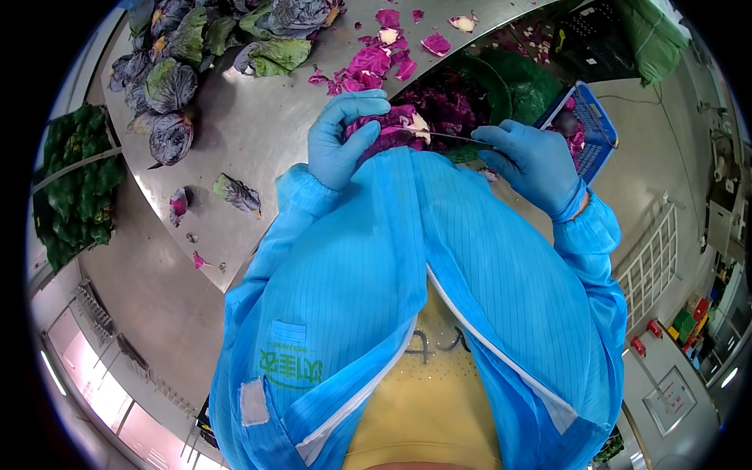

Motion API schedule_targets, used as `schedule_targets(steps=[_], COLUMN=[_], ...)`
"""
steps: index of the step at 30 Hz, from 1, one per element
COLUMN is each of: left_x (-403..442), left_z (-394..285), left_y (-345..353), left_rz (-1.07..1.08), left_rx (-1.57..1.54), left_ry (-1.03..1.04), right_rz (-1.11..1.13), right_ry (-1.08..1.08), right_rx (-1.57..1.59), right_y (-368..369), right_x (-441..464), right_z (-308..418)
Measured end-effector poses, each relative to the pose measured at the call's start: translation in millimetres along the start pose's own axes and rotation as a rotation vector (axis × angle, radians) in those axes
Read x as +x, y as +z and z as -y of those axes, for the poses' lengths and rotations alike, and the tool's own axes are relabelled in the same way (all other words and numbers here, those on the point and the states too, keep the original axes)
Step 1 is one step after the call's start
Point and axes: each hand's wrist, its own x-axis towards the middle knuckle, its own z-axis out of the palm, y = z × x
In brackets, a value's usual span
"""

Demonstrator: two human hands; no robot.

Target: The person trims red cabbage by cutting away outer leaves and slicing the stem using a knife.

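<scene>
In a blue glove, my left hand (342, 139) is wrapped around a red cabbage (385, 135) held close to my body, its pale cut core (421, 125) facing right. My right hand (534, 163), also gloved in blue, grips a knife; the handle is hidden in the fingers. The thin knife blade (448, 136) points left and reaches the cabbage near the core. Below and beyond both hands lies a heap of dark purple leaves (450, 100) in a green bag (521, 82).
Several red cabbages (171, 139) with outer leaves sit on the metal table (243, 125) at left. Torn purple leaves (368, 63) lie near its edge. A blue crate (599, 137) holding trimmed cabbages stands at right. A black crate (595, 39) and full green sack (652, 39) are behind.
</scene>
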Motion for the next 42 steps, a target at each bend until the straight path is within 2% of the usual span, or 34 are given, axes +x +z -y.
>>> schedule_targets(steps=[10,16,21,25,30,42], left_x=[-1.7,-3.6,-3.7,-2.4,-1.8,-2.0], left_z=[-0.1,0.8,3.3,3.9,4.3,2.1], left_y=[-0.9,-0.3,0.4,0.0,0.2,1.7], left_rz=[0.001,-0.022,-0.032,-0.035,-0.028,-0.037], left_rx=[-0.012,-0.063,-0.111,-0.112,-0.123,-0.088], left_ry=[0.003,-0.034,-0.046,-0.045,-0.056,-0.050], right_rz=[-0.013,-0.053,-0.252,-0.252,-0.126,-0.027], right_ry=[-0.028,-0.042,-0.006,0.021,-0.015,-0.009], right_rx=[-0.107,-0.358,-0.328,-0.259,-0.128,-0.146], right_y=[1.9,7.4,11.0,13.2,15.6,7.5], right_x=[7.5,8.3,5.8,3.7,0.6,3.9], right_z=[5.6,10.2,6.3,4.7,2.9,6.6])
